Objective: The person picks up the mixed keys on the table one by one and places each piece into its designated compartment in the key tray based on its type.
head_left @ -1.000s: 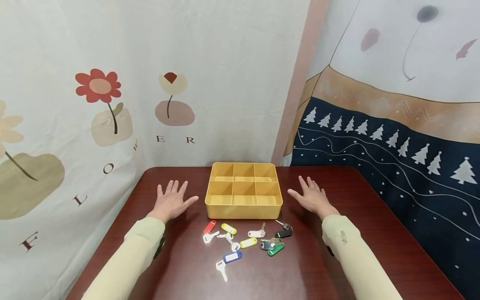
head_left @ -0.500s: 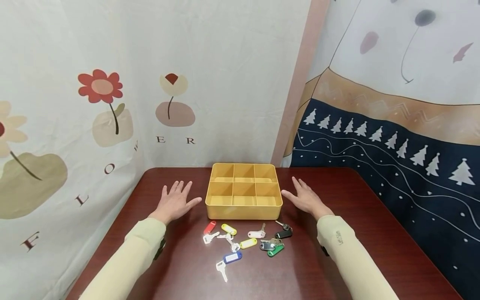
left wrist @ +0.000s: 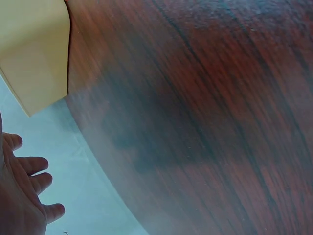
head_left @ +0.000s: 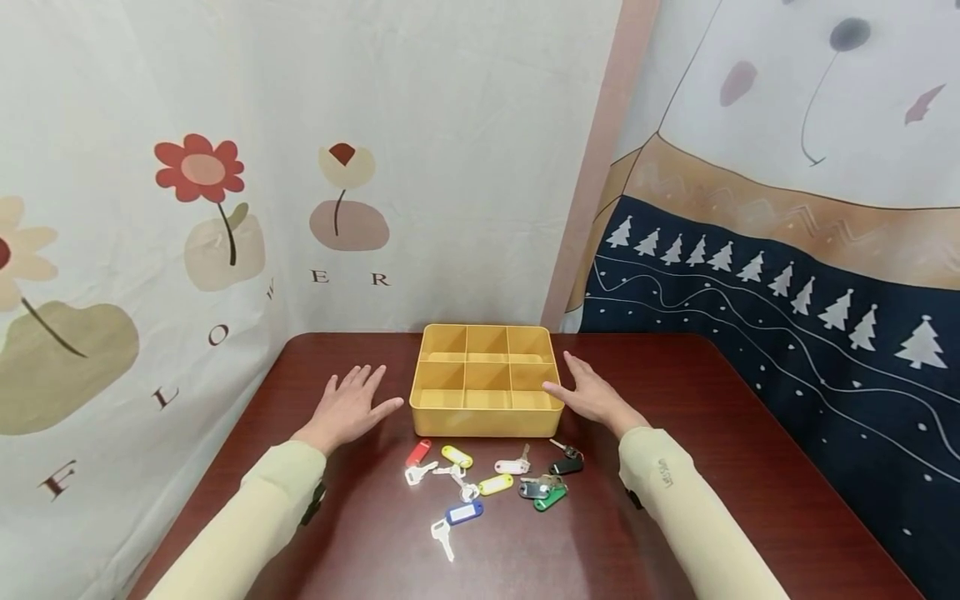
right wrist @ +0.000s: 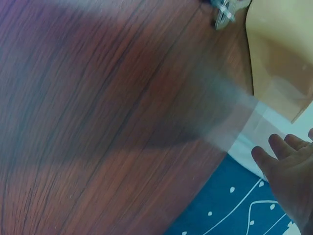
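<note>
A yellow six-compartment box (head_left: 487, 423) stands toward the back of the table. Just left of it, my left hand (head_left: 348, 411) hovers with fingers spread and nothing held. My right hand (head_left: 600, 396) is at the box's right side, its thumb overlapping the right front compartment in the head view. Both hands show straight fingers in the wrist views, with the box wall close to each. In front of the box lie keys with coloured tags: a red tag (head_left: 418, 452), a yellow tag (head_left: 497, 485), a blue tag (head_left: 464, 512), a white tag (head_left: 512, 467), a black tag (head_left: 566, 467) and a green tag (head_left: 551, 499).
The dark red wooden table (head_left: 360, 542) ends at a back edge just behind the box. A white curtain (head_left: 465, 167) with flower prints hangs behind and to the left. A navy tree-patterned cloth (head_left: 750, 333) hangs at the right.
My right hand has moved left, from apart from the box to its right side. My left hand has shifted slightly right. The box and keys have stayed in place.
</note>
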`<act>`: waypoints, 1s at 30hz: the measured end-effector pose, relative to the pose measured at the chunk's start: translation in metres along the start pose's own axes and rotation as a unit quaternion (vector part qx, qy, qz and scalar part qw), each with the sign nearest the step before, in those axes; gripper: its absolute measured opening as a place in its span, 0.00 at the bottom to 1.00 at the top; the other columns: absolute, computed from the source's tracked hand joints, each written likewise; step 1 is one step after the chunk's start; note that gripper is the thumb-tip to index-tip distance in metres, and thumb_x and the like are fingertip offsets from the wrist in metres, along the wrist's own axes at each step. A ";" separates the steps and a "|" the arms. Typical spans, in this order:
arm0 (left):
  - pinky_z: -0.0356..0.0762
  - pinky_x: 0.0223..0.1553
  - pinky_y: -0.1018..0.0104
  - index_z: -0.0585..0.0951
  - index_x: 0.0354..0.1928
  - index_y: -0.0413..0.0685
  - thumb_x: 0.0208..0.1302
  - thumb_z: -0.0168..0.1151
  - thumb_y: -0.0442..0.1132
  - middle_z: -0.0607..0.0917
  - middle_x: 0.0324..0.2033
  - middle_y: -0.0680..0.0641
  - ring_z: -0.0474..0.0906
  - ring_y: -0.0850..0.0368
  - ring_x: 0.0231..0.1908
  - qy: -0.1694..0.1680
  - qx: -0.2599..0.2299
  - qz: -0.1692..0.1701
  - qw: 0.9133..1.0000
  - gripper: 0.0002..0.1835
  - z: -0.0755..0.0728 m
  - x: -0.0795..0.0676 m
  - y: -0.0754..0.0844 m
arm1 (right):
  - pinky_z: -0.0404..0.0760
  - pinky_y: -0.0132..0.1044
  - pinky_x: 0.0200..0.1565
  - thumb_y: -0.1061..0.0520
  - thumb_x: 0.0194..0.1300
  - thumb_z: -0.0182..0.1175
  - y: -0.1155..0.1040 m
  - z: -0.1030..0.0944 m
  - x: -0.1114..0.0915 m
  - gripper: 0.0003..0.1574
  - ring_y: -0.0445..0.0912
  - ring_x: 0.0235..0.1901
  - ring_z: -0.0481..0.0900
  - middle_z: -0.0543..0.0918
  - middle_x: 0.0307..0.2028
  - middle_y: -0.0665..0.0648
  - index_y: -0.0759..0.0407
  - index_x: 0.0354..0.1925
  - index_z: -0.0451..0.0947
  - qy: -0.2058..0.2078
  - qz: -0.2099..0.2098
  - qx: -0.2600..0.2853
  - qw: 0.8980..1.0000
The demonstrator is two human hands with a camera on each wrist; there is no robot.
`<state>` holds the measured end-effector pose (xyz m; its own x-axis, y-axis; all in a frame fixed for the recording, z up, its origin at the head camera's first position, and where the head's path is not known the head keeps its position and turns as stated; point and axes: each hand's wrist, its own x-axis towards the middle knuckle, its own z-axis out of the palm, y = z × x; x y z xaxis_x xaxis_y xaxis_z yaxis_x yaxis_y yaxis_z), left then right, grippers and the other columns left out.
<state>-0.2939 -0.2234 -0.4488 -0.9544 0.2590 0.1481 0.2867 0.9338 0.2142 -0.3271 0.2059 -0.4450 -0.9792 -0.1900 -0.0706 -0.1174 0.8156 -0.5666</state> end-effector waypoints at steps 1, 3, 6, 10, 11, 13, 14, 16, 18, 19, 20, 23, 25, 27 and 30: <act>0.45 0.66 0.29 0.61 0.74 0.36 0.69 0.48 0.69 0.63 0.69 0.27 0.54 0.31 0.70 -0.003 -0.002 0.000 1.000 0.47 0.000 -0.001 0.000 | 0.50 0.64 0.69 0.23 0.63 0.53 -0.002 0.001 0.000 0.65 0.60 0.75 0.46 0.47 0.77 0.64 0.57 0.79 0.40 -0.001 -0.004 0.004 1.000; 0.45 0.66 0.30 0.61 0.73 0.35 0.69 0.47 0.69 0.63 0.69 0.27 0.54 0.31 0.70 -0.010 -0.007 -0.002 1.000 0.47 0.000 -0.003 0.000 | 0.51 0.63 0.69 0.22 0.61 0.55 -0.004 0.003 0.001 0.67 0.60 0.74 0.48 0.48 0.77 0.64 0.57 0.79 0.41 -0.001 -0.012 0.013 1.000; 0.45 0.67 0.31 0.61 0.73 0.35 0.69 0.47 0.69 0.63 0.69 0.27 0.54 0.31 0.70 -0.016 -0.009 -0.003 1.000 0.47 0.000 -0.006 0.001 | 0.53 0.63 0.68 0.24 0.59 0.59 -0.007 0.006 0.001 0.68 0.61 0.74 0.51 0.49 0.77 0.64 0.57 0.79 0.42 0.001 -0.024 0.028 0.999; 0.46 0.67 0.31 0.62 0.73 0.36 0.69 0.49 0.68 0.64 0.69 0.28 0.55 0.32 0.70 -0.018 -0.013 0.004 1.000 0.46 0.001 -0.012 0.002 | 0.56 0.63 0.68 0.26 0.58 0.63 -0.008 0.008 0.001 0.69 0.61 0.72 0.54 0.52 0.76 0.65 0.58 0.79 0.43 0.001 -0.035 0.042 0.998; 0.46 0.67 0.31 0.62 0.73 0.36 0.69 0.49 0.67 0.64 0.69 0.28 0.55 0.32 0.70 -0.019 -0.016 0.006 1.000 0.46 0.001 -0.014 0.002 | 0.56 0.63 0.67 0.26 0.56 0.64 -0.007 0.009 0.001 0.70 0.61 0.72 0.55 0.53 0.75 0.65 0.59 0.79 0.44 0.000 -0.037 0.046 0.998; 0.47 0.67 0.31 0.63 0.73 0.36 0.69 0.50 0.67 0.65 0.69 0.29 0.56 0.32 0.70 -0.017 -0.018 0.012 1.000 0.45 0.002 -0.017 0.002 | 0.57 0.62 0.67 0.25 0.54 0.66 -0.007 0.009 0.001 0.72 0.60 0.71 0.57 0.54 0.75 0.65 0.59 0.79 0.45 -0.001 -0.039 0.052 0.998; 0.47 0.67 0.31 0.63 0.73 0.37 0.69 0.50 0.67 0.65 0.69 0.29 0.56 0.32 0.70 -0.017 -0.020 0.015 1.000 0.45 0.002 -0.018 0.003 | 0.58 0.62 0.67 0.26 0.52 0.67 -0.007 0.010 0.001 0.72 0.60 0.71 0.58 0.55 0.74 0.65 0.59 0.78 0.45 -0.001 -0.040 0.058 0.998; 0.48 0.67 0.32 0.64 0.73 0.37 0.69 0.50 0.67 0.65 0.69 0.30 0.57 0.32 0.70 -0.016 -0.021 0.020 0.999 0.45 0.004 -0.020 0.004 | 0.59 0.62 0.67 0.26 0.50 0.69 -0.006 0.011 0.000 0.73 0.59 0.69 0.59 0.57 0.73 0.64 0.57 0.78 0.47 -0.004 -0.041 0.068 0.997; 0.49 0.66 0.32 0.64 0.73 0.38 0.69 0.50 0.68 0.66 0.68 0.30 0.58 0.32 0.69 -0.016 -0.021 0.027 0.999 0.45 0.005 -0.022 0.005 | 0.59 0.62 0.66 0.29 0.50 0.71 -0.006 0.013 0.000 0.71 0.59 0.68 0.60 0.58 0.73 0.64 0.56 0.78 0.48 -0.006 -0.041 0.073 0.997; 0.49 0.66 0.32 0.64 0.73 0.38 0.69 0.50 0.67 0.66 0.68 0.30 0.58 0.32 0.69 -0.017 -0.023 0.029 0.999 0.45 0.006 -0.023 0.005 | 0.60 0.63 0.66 0.31 0.50 0.72 -0.006 0.013 0.000 0.70 0.58 0.68 0.61 0.58 0.72 0.63 0.55 0.78 0.49 -0.008 -0.040 0.075 0.996; 0.50 0.66 0.32 0.64 0.73 0.38 0.69 0.50 0.67 0.66 0.68 0.30 0.59 0.32 0.69 -0.017 -0.023 0.032 0.999 0.44 0.006 -0.023 0.006 | 0.60 0.63 0.66 0.33 0.51 0.73 -0.006 0.014 0.000 0.69 0.58 0.68 0.61 0.58 0.72 0.63 0.54 0.78 0.49 -0.010 -0.040 0.077 0.996; 0.52 0.66 0.32 0.65 0.72 0.38 0.68 0.53 0.65 0.67 0.67 0.30 0.60 0.32 0.68 -0.016 -0.022 0.039 0.999 0.43 0.008 -0.026 0.008 | 0.60 0.63 0.66 0.38 0.52 0.75 -0.007 0.016 0.000 0.67 0.58 0.67 0.61 0.59 0.72 0.63 0.55 0.78 0.50 -0.012 -0.037 0.075 0.996; 0.53 0.65 0.32 0.66 0.71 0.39 0.68 0.55 0.64 0.68 0.67 0.30 0.61 0.32 0.67 -0.016 -0.022 0.045 0.999 0.42 0.009 -0.026 0.009 | 0.60 0.63 0.66 0.40 0.52 0.76 -0.008 0.016 0.000 0.67 0.58 0.67 0.61 0.59 0.71 0.63 0.55 0.78 0.50 -0.010 -0.034 0.076 0.996; 0.55 0.64 0.33 0.67 0.71 0.38 0.68 0.56 0.63 0.69 0.66 0.30 0.62 0.31 0.67 -0.018 -0.026 0.051 0.998 0.41 0.009 -0.027 0.010 | 0.60 0.63 0.66 0.41 0.52 0.76 -0.009 0.016 0.000 0.66 0.59 0.67 0.61 0.59 0.71 0.64 0.57 0.78 0.50 -0.009 -0.031 0.080 0.996; 0.59 0.64 0.34 0.70 0.69 0.38 0.67 0.58 0.62 0.71 0.64 0.31 0.64 0.32 0.66 -0.023 -0.034 0.066 0.997 0.40 0.010 -0.029 0.011 | 0.59 0.63 0.66 0.43 0.53 0.76 -0.011 0.015 -0.001 0.66 0.59 0.67 0.61 0.58 0.72 0.65 0.58 0.78 0.50 -0.009 -0.027 0.096 0.995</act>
<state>-0.2641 -0.2181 -0.4605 -0.9100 0.3920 0.1349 0.4142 0.8721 0.2603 -0.3223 0.1890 -0.4513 -0.9690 -0.2419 -0.0507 -0.1335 0.6848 -0.7164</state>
